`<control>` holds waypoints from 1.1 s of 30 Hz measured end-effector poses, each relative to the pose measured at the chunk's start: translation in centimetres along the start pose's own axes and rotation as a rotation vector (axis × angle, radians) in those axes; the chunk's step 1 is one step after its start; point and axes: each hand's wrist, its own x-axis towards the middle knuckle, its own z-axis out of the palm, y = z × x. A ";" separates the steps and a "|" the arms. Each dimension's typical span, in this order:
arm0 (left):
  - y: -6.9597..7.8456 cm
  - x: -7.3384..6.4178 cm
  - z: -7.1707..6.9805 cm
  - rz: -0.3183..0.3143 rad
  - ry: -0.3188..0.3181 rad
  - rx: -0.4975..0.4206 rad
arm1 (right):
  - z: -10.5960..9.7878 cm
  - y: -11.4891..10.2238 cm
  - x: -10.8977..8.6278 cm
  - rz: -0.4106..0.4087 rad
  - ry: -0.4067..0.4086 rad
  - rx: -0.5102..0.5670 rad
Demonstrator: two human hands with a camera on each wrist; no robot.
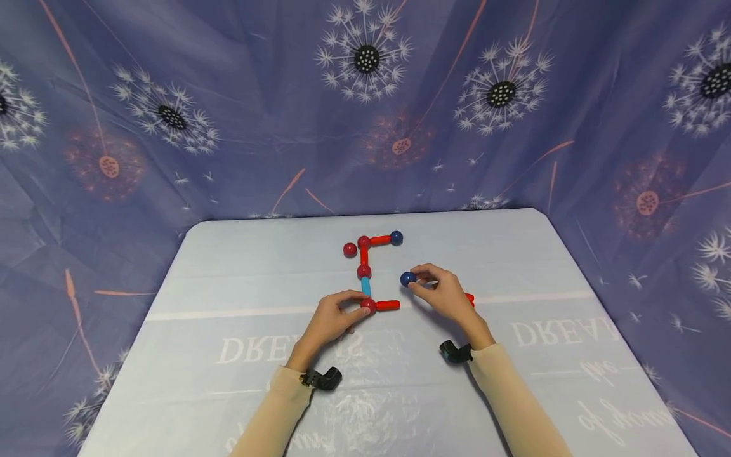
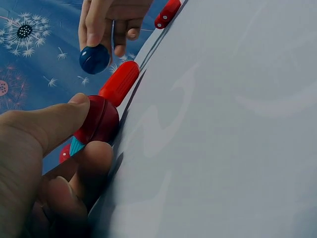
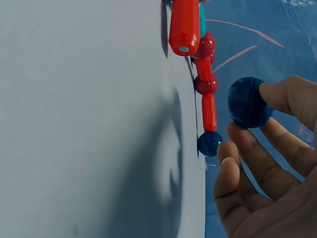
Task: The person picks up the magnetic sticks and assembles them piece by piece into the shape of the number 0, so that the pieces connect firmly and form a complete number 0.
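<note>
1. Centrally on the table (image 1: 188, 279), covered in a pale, faintly glossy sheet, lies a bracket-shaped assembly (image 1: 363, 271) of smooth, shiny balls and rods.
2. Materials: the balls are round, those in hand showing a seam; the red rods are elongated and ridged, and the lower arm (image 1: 388, 305) ends in a small pale disc. Behind hangs a creased blue cloth (image 1: 257, 114) printed with dandelions.
3. Orientation: the long axis runs away from the person, toward the table's far edge; both arms point right, the far one tipped by a blue ball (image 1: 396, 238), the lower one bare-ended.
4. Count: the assembly contains three red balls, one blue ball, three red rods and one light-blue rod (image 1: 366, 287). One loose red ball (image 1: 349, 249) lies just beside the far corner. More red rod (image 1: 470, 298) shows partly behind the right hand; its number is unclear.
5. Hands: the left hand (image 1: 334, 317) pinches the assembly's nearest red ball (image 1: 368, 306); the right hand (image 1: 442, 293) holds a second blue ball (image 1: 408, 279) in its fingertips, raised above the table and apart from the assembly.
</note>
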 end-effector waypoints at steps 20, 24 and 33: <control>0.0 -0.2 -0.1 -0.013 -0.009 -0.015 | 0.3 0.6 -2.8 0.049 -0.105 -0.081; 0.0 -0.1 -0.1 -0.017 -0.009 -0.019 | 0.4 0.6 -2.9 0.048 -0.124 -0.081; 0.0 -0.2 -0.1 -0.015 -0.013 -0.021 | 0.7 0.5 -3.0 0.027 -0.151 -0.080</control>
